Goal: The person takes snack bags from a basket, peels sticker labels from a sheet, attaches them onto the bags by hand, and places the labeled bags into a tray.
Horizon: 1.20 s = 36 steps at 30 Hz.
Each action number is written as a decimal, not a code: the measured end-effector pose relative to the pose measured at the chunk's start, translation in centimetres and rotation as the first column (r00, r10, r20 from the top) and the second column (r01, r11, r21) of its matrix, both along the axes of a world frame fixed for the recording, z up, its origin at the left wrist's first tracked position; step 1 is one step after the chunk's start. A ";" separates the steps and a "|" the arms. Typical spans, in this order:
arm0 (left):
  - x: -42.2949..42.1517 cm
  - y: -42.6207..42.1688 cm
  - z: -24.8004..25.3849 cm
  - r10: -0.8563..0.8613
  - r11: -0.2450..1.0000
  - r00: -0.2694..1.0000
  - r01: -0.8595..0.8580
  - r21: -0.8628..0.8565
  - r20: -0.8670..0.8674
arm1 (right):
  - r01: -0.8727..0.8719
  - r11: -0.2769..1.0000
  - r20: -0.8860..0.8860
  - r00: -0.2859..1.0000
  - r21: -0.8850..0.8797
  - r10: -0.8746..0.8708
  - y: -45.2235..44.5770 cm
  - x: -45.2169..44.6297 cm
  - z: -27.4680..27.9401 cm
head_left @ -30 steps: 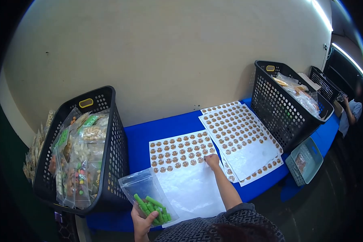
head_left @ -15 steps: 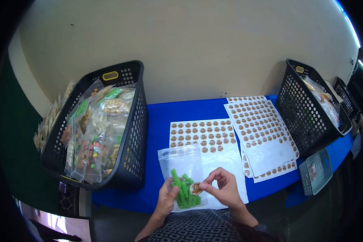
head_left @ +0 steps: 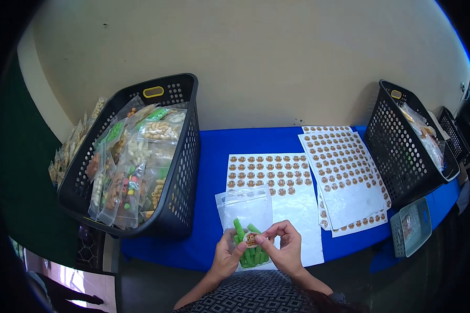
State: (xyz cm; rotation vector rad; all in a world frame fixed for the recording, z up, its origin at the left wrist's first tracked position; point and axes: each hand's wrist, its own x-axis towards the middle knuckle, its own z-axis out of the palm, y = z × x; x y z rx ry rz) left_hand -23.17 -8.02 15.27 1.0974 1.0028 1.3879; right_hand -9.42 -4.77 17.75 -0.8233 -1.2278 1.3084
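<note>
Blue table [head_left: 211,148], sheet of stickers [head_left: 297,219] lying close, bag of green sticks [head_left: 253,206] up front
Sheet's probably lying there for quick reaching. The left hand [head_left: 224,259] is holding the bag low between thumb and fingers, likely keeping it steady, while the right hand [head_left: 288,251] is pinching the single sticker [head_left: 251,240] against or just over the bag's front. Versus half a second ago, the left thumb's now sitting right beside that sticker.

Dark top [head_left: 245,293], repeating geometric diamond pattern, lighter grey lines
</note>
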 end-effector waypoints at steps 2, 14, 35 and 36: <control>0.2 -0.3 0.1 0.000 1.000 1.000 0.001 -0.010 0.005 | 0.023 1.000 0.007 1.000 -0.005 -0.023 -0.4 0.0 0.0; 1.8 -1.0 0.8 -0.044 0.999 0.999 0.044 0.001 -0.016 | 0.147 0.989 0.047 0.988 0.013 -0.147 -1.9 0.8 -0.5; 11.0 1.8 0.4 -0.023 0.999 0.999 0.021 -0.046 -0.031 | -0.133 0.986 0.290 0.944 -0.097 0.155 2.1 11.3 -1.3; 11.7 1.9 0.3 0.011 0.999 0.999 -0.013 -0.050 -0.037 | -0.135 0.986 0.294 0.942 -0.100 0.159 2.3 11.9 -1.7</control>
